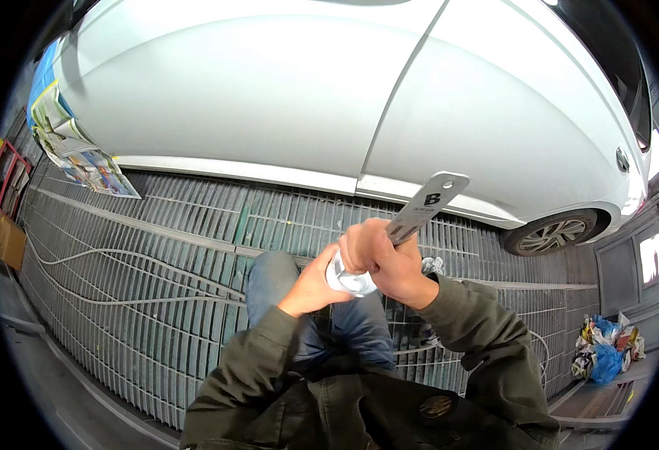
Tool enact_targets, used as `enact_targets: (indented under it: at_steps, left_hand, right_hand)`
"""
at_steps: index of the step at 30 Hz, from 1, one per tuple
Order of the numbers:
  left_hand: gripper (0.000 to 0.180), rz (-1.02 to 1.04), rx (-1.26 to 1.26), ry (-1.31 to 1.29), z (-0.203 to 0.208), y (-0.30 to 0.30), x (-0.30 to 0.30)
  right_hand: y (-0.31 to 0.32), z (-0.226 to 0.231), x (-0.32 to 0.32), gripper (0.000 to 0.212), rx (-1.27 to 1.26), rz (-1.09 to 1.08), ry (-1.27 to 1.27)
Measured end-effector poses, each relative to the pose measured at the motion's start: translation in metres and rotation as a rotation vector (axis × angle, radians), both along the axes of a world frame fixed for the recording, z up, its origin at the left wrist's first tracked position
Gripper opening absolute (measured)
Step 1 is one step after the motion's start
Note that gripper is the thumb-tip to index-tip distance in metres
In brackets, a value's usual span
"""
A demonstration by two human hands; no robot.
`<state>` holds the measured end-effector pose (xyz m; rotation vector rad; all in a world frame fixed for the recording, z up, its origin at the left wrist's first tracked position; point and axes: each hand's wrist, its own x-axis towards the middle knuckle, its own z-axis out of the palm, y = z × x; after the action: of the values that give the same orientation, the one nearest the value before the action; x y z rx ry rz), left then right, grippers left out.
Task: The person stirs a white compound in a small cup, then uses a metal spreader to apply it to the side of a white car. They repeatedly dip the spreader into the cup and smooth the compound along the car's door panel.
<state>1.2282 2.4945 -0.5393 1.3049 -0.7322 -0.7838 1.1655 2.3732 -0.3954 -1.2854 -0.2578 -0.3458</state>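
Observation:
A small white cup (353, 283) sits in the grip of my left hand (308, 289), with its fingers wrapped round the side. Just above the cup, my right hand (392, 264) is closed round a flat metal mixing stick (428, 206). The stick's upper end, with a hole and dark markings, points up and away to the right. Its lower end is hidden by my right hand, so I cannot tell whether it reaches into the cup. What the cup contains is also hidden.
A white car (254, 97) fills the far side, its wheel (553, 234) at the right. Printed masking paper (93, 154) hangs at its left end. A hose (130, 256) crosses the grated floor (172, 352). Crumpled rubbish (607, 351) lies right; a cardboard box (9, 241) stands left.

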Motion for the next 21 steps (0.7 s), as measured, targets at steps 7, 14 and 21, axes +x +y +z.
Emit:
enact_targets:
  at_steps: [7, 14, 21]
  left_hand:
    - [0.076, -0.842, 0.169, -0.041, 0.037, 0.018, 0.025]
    - [0.084, -0.246, -0.081, -0.025, 0.03, 0.021, 0.013]
    - [0.083, 0.308, 0.001, -0.092, 0.0, -0.018, -0.023]
  right_hand:
    - [-0.001, 0.036, 0.014, 0.08, -0.097, 0.535, 0.064]
    - [-0.019, 0.016, 0.009, 0.077, -0.093, 0.112, 0.078]
    - [-0.004, 0.007, -0.001, 0.074, -0.052, -0.087, -0.081]
